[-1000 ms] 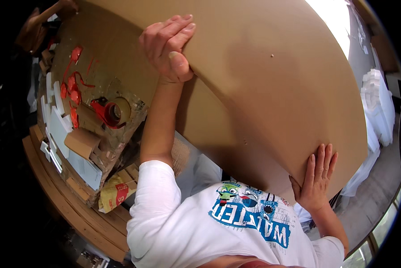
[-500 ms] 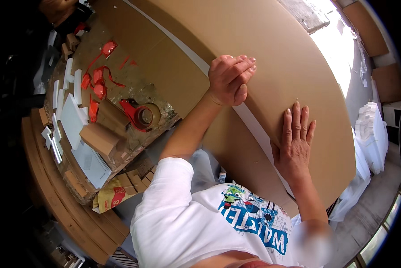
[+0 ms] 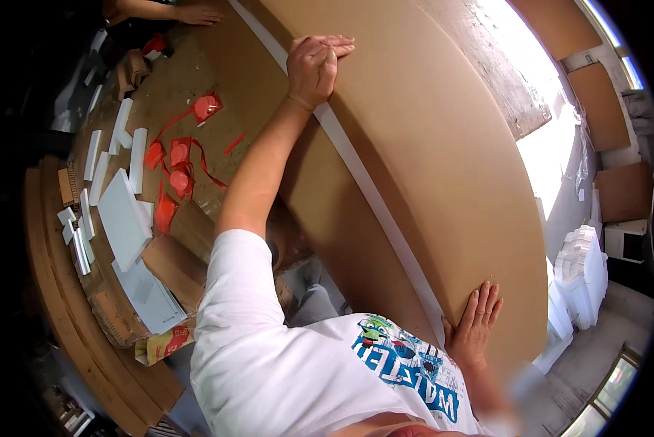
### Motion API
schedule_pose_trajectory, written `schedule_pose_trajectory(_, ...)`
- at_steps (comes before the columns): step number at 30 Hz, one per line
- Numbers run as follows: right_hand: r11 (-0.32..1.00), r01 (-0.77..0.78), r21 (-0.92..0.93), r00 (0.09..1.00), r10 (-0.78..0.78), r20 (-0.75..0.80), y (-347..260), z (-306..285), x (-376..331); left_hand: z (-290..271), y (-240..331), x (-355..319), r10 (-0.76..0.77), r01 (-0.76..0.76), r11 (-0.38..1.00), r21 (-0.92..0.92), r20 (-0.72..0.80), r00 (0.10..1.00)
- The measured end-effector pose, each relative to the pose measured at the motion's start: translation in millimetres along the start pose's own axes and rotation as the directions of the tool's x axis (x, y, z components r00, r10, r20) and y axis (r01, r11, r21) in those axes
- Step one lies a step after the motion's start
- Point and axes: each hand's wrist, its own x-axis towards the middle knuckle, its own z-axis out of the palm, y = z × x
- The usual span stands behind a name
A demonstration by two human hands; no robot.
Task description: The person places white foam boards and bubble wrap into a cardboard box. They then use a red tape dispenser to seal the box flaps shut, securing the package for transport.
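A large brown cardboard sheet (image 3: 443, 167) lies before me, its upper face running from the far left to the near right. Along its edge runs a long white strip (image 3: 374, 193). Toward the far end my left hand (image 3: 314, 71) rests at this edge with its fingers pressed together and the thumb bent in. Whatever may be inside those fingers is hidden. At the near end my right hand (image 3: 474, 324) lies flat on the cardboard, fingers stretched out, its thumb at the edge by the strip.
On the worktable at left are red tape-like pieces (image 3: 181, 164), white foam blocks (image 3: 124, 218) and a brown carton (image 3: 170, 262). Another person's hand (image 3: 199, 14) touches the cardboard at the far left. Stacked white foam (image 3: 581, 269) stands at right.
My left hand has slid farther away along the white strip. My right hand has come nearer to me along the cardboard. Another person's hand has come onto the cardboard at the far left.
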Motion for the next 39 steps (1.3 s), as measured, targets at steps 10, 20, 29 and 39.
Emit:
schedule_pose_trajectory(10,0.985,-0.161,-0.066,0.987,0.16,-0.019,-33,4,51,6,-9,-16,0.031,-0.052,0.989,-0.139,-0.15,0.988)
schedule_pose_trajectory(20,0.977,0.204,0.055,0.974,-0.197,-0.111,-136,-30,344,7,-15,-11,0.024,-0.06,0.978,-0.202,-0.176,0.984)
schedule_pose_trajectory(29,0.973,0.232,-0.014,0.969,-0.232,-0.079,-153,-27,368,58,-73,-91,-0.928,0.713,0.371,-0.596,-0.214,0.304)
schedule_pose_trajectory(39,0.962,0.263,-0.074,0.955,-0.271,-0.124,-157,-20,370,21,-43,-60,-0.913,0.844,0.407,-0.348,-0.159,0.375)
